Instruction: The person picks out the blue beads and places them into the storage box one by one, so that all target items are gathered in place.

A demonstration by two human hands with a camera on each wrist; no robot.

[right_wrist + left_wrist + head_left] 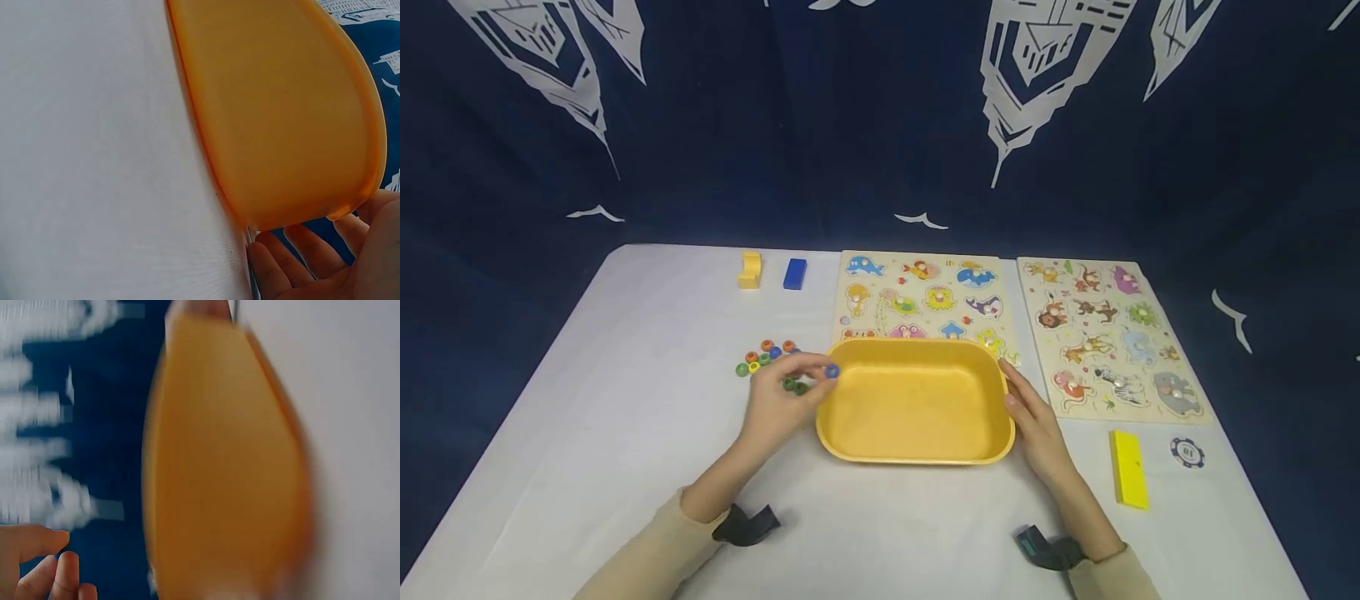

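Note:
My left hand is at the left end of a yellow plastic tray and pinches a small blue bead between thumb and finger, close to the rim. In the left wrist view the fingers bend toward each other, but the bead cannot be made out there. My right hand grips the opposite end of the tray, thumb and fingers at its rim. Small orange, green, yellow and blue beads lie in a loose group, including an orange bead, beside and partly behind the left hand.
Behind the tray lies a sea-animal puzzle board, partly covered by it. An animal puzzle board is to the right, with a yellow block and a round chip nearer. A yellow curved block and blue block sit at the back.

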